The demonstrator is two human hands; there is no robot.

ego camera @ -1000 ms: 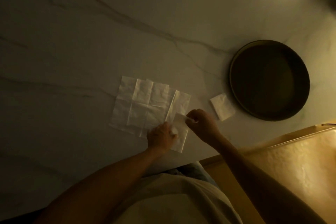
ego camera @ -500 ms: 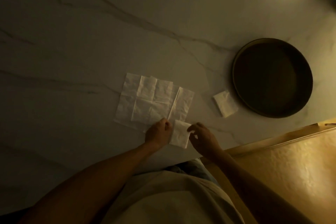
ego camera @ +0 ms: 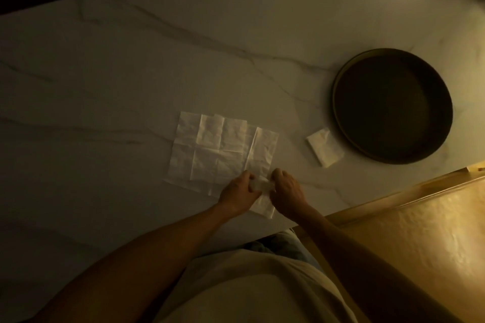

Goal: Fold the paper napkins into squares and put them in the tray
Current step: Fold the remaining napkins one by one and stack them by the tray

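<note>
Marble table (ego camera: 236,34); napkin (ego camera: 263,204) lengthwise toward person

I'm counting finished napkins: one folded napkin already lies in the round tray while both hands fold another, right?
Not quite. The head view shows the tray empty; the folded napkin lies on the table beside it. Left hand and right hand do fold another napkin.

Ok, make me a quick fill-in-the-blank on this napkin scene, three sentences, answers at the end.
1. The round tray holds ____ napkins.
2. One folded napkin lies on the counter just to the ____ of the tray in the picture.
3. The left hand and right hand work a napkin at the ____ edge of the counter.

Missing words: no; left; near
</note>
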